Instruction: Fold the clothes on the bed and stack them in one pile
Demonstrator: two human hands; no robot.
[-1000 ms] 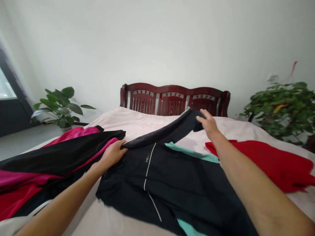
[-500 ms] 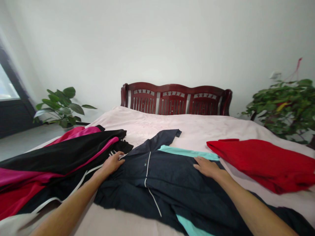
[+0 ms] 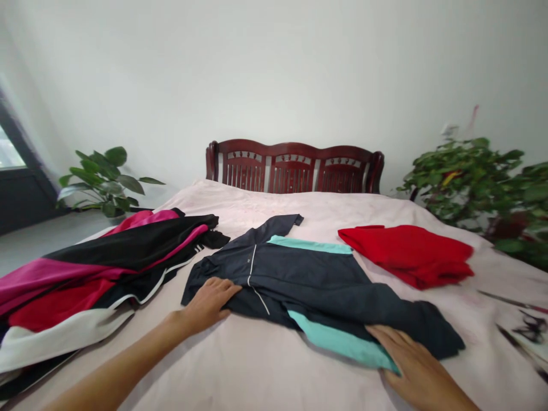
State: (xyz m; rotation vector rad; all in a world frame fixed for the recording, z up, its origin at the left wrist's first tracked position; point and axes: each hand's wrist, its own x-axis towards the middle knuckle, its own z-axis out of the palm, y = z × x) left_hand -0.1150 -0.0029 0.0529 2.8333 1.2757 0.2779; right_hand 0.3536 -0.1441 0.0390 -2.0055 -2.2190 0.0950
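A navy jacket (image 3: 299,268) with turquoise panels and thin white piping lies across the bed, one sleeve stretching away toward the headboard. At its near left edge, my left hand (image 3: 212,299) has its fingers over the cloth and its thumb at the border, closed on the fabric. Farther right, my right hand (image 3: 411,359) grips the near edge by the turquoise strip (image 3: 342,342), the cloth between thumb and fingers. The undersides of both grips are hidden.
Black, pink and red clothes (image 3: 107,251) are heaped at the left. A folded red garment (image 3: 406,251) lies at the right, with thin dark items (image 3: 528,326) beyond it on the pink sheet (image 3: 278,371). Behind stands a wooden headboard (image 3: 291,165), between leafy plants.
Both hands have come from the jacket's far part to its near edge. The right part of the jacket is now folded over more narrowly. The view has shifted slightly right.
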